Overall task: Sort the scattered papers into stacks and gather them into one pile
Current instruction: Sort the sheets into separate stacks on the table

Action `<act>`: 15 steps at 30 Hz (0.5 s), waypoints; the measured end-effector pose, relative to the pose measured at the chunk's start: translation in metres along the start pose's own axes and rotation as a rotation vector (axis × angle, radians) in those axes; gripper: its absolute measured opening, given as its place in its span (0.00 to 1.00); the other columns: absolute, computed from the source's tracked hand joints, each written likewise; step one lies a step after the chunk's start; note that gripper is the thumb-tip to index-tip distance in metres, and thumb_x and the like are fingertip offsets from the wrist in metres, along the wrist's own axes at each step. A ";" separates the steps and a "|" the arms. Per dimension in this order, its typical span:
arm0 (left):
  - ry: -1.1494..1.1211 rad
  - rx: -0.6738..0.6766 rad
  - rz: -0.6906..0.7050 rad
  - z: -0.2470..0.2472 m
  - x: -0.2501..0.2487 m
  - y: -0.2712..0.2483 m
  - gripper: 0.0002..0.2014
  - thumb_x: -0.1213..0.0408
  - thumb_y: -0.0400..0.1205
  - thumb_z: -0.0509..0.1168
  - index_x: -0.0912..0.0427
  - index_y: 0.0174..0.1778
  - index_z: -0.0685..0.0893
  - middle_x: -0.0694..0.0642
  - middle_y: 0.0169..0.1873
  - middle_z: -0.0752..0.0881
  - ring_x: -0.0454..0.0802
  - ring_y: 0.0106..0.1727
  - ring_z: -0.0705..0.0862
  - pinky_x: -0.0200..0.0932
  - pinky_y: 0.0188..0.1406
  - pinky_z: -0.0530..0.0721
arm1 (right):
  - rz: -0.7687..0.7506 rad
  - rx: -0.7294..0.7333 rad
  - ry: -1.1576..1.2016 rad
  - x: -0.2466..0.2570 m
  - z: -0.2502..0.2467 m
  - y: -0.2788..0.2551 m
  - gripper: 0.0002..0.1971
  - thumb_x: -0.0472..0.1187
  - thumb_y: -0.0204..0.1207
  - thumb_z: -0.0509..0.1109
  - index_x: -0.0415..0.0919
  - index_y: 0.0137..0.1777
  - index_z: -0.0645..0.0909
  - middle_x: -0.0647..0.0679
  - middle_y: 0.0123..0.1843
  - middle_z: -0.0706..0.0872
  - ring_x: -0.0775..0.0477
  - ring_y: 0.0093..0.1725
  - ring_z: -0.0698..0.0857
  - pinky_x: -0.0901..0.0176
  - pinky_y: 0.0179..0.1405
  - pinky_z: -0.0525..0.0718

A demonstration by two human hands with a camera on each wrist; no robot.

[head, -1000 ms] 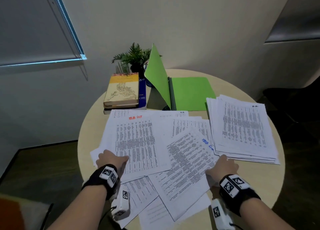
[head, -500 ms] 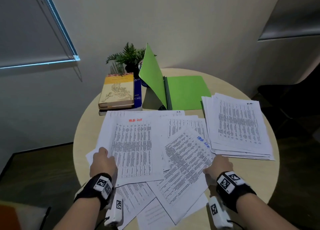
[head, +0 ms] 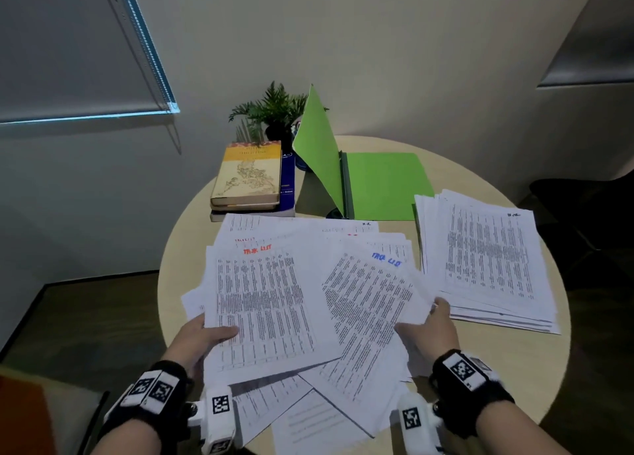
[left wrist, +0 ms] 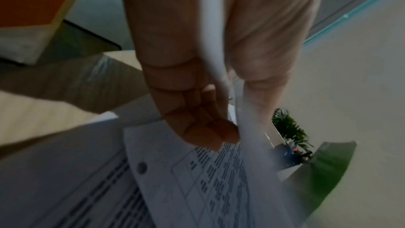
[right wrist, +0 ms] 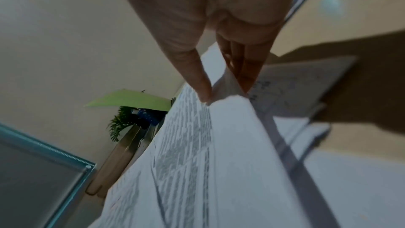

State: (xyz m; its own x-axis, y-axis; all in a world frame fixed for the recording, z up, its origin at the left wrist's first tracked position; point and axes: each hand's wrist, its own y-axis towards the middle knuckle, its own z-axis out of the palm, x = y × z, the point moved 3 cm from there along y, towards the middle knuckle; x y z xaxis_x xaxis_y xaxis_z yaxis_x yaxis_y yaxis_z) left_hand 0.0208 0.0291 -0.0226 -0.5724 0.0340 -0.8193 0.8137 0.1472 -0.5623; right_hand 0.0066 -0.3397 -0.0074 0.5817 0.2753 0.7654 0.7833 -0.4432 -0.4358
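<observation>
Left hand: our left hand [head: 202,338] grips the near-left edge of the loose papers [head: 308,303], thumb lying on top of the sheet headed in red, fingers tucked beneath. In the left wrist view the hand [left wrist: 197,110] shows the same pinch, thumb over a thin lifted edge and fingers curled under it.
Right hand: our right hand [head: 432,331] holds the right edge of the same spread, beside the tilted sheet headed in blue. In the right wrist view the hand [right wrist: 219,44] has its thumb above and fingers below, with paper clamped between.
Loose papers: we see one fanned, overlapping spread across the near middle of the round table [head: 507,379]. Two red headings and one blue heading show. The near sheets overhang the table's near edge. We cannot count the sheets exactly.
Sorted stack: one roughly squared stack [head: 487,259] lies to the right, apart from the spread and just beside our right hand, its edges slightly fanned.
Folder: one green folder [head: 384,187] lies open at the far middle, its left cover standing up.
Books: one pile of books [head: 250,177] at the far left; at least two, a yellow-covered one on top, a blue one under it.
Plant: one small potted plant [head: 274,108] stands behind the books and folder.
Wrist gear: two black wristbands with printed markers, one on each wrist.
</observation>
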 end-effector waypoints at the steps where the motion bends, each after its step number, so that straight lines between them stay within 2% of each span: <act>1: 0.029 0.030 -0.011 0.000 0.001 -0.001 0.11 0.77 0.77 0.69 0.64 0.53 0.83 0.61 0.48 0.89 0.48 0.38 0.89 0.39 0.34 0.83 | 0.010 0.027 0.017 -0.006 0.004 -0.001 0.27 0.29 0.70 0.74 0.34 0.68 0.69 0.45 0.52 0.79 0.42 0.53 0.81 0.60 0.38 0.75; 2: 0.035 0.030 -0.031 -0.002 0.006 0.001 0.10 0.75 0.78 0.69 0.64 0.53 0.83 0.60 0.48 0.89 0.47 0.39 0.89 0.39 0.34 0.82 | 0.009 0.050 -0.004 -0.013 0.008 0.002 0.16 0.27 0.69 0.73 0.34 0.56 0.78 0.43 0.46 0.83 0.40 0.48 0.83 0.61 0.34 0.75; 3: 0.037 0.011 -0.047 -0.003 0.011 0.003 0.10 0.73 0.79 0.68 0.65 0.55 0.83 0.60 0.49 0.88 0.48 0.42 0.88 0.40 0.37 0.81 | -0.013 0.059 -0.022 -0.016 0.011 0.003 0.06 0.27 0.69 0.72 0.36 0.40 0.80 0.42 0.37 0.84 0.39 0.42 0.84 0.61 0.31 0.73; 4: 0.028 -0.014 -0.062 -0.002 0.014 0.003 0.11 0.73 0.81 0.66 0.67 0.58 0.81 0.62 0.50 0.88 0.51 0.46 0.87 0.43 0.43 0.82 | -0.046 0.036 -0.029 -0.017 0.012 0.004 0.10 0.29 0.69 0.71 0.39 0.30 0.77 0.43 0.29 0.80 0.40 0.36 0.81 0.59 0.31 0.71; 5: 0.002 -0.033 -0.069 -0.002 0.017 0.004 0.12 0.75 0.82 0.64 0.71 0.61 0.80 0.65 0.54 0.87 0.56 0.51 0.86 0.48 0.52 0.82 | -0.074 -0.025 -0.026 -0.015 0.010 0.005 0.13 0.31 0.71 0.70 0.39 0.26 0.75 0.44 0.26 0.78 0.42 0.32 0.78 0.58 0.31 0.70; 7: -0.059 -0.061 -0.071 -0.002 0.020 0.004 0.16 0.78 0.83 0.60 0.77 0.67 0.76 0.71 0.63 0.82 0.65 0.61 0.82 0.59 0.70 0.75 | -0.138 -0.184 0.050 -0.003 -0.002 0.002 0.11 0.37 0.74 0.67 0.33 0.32 0.77 0.43 0.27 0.76 0.43 0.30 0.71 0.58 0.29 0.67; 8: -0.070 -0.072 -0.061 -0.003 0.022 0.004 0.17 0.79 0.83 0.59 0.77 0.68 0.75 0.71 0.64 0.81 0.65 0.62 0.81 0.59 0.72 0.72 | -0.175 -0.244 0.094 0.006 -0.011 0.001 0.11 0.38 0.75 0.65 0.32 0.35 0.77 0.43 0.27 0.75 0.44 0.29 0.69 0.59 0.27 0.65; 11: -0.044 -0.075 -0.016 -0.004 0.018 -0.003 0.15 0.78 0.83 0.60 0.72 0.65 0.77 0.67 0.58 0.84 0.60 0.56 0.83 0.52 0.63 0.76 | -0.301 -0.270 0.144 0.042 -0.039 -0.001 0.08 0.38 0.79 0.64 0.35 0.41 0.80 0.41 0.32 0.77 0.45 0.28 0.69 0.61 0.24 0.66; 13: -0.020 -0.072 0.006 -0.004 0.015 -0.007 0.12 0.76 0.82 0.61 0.68 0.61 0.80 0.66 0.56 0.87 0.61 0.54 0.85 0.51 0.59 0.79 | -0.343 -0.242 0.218 0.063 -0.056 0.001 0.07 0.36 0.81 0.63 0.32 0.46 0.80 0.38 0.37 0.77 0.47 0.29 0.69 0.68 0.18 0.68; 15: -0.003 -0.082 0.022 -0.004 0.012 -0.009 0.10 0.74 0.82 0.62 0.67 0.57 0.83 0.66 0.53 0.88 0.62 0.53 0.86 0.53 0.56 0.82 | -0.369 -0.216 0.259 0.079 -0.070 0.006 0.06 0.34 0.81 0.62 0.31 0.47 0.79 0.39 0.36 0.76 0.48 0.29 0.71 0.75 0.15 0.68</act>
State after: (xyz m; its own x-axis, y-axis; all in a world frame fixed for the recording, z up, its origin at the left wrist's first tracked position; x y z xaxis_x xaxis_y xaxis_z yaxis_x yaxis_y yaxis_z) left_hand 0.0060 0.0322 -0.0264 -0.5537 0.0349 -0.8320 0.8152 0.2268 -0.5330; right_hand 0.0416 -0.3801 0.0838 0.1788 0.2381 0.9547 0.8474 -0.5303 -0.0265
